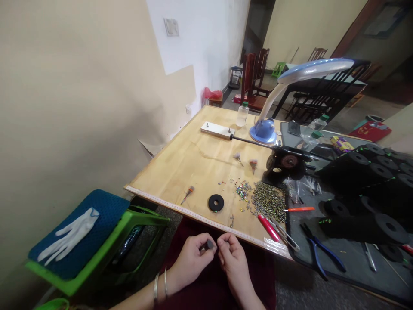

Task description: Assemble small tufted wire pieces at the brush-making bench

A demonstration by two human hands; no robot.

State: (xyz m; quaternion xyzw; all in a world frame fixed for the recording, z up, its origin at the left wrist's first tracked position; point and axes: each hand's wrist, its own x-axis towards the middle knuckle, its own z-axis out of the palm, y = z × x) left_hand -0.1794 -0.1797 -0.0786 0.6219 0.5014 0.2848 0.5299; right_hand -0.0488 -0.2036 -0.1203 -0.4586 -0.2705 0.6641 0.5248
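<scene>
My left hand (198, 254) is closed around a small dark rod-like piece, whose rounded grey end (209, 244) shows between thumb and forefinger. Close beside it, my right hand (232, 260) has its thumb and fingers pinched together; what they hold, if anything, is too small to make out. Both hands are just in front of the table edge, over a dark red cloth. Beyond them on the table lie a black ring-shaped spool (211, 207), a tiny metal piece (231, 221), small coloured beads (242, 189) and a heap of small dark-and-yellow pieces (267, 201).
Red-handled tool (269, 228), tweezers (289, 239) and blue-handled pliers (318, 252) lie at right, near black foam rolls (371, 228). Behind stand a blue lamp (263, 132), a bottle (242, 114) and a rod device (287, 161). A green stool (69, 284) bears a white glove (72, 234).
</scene>
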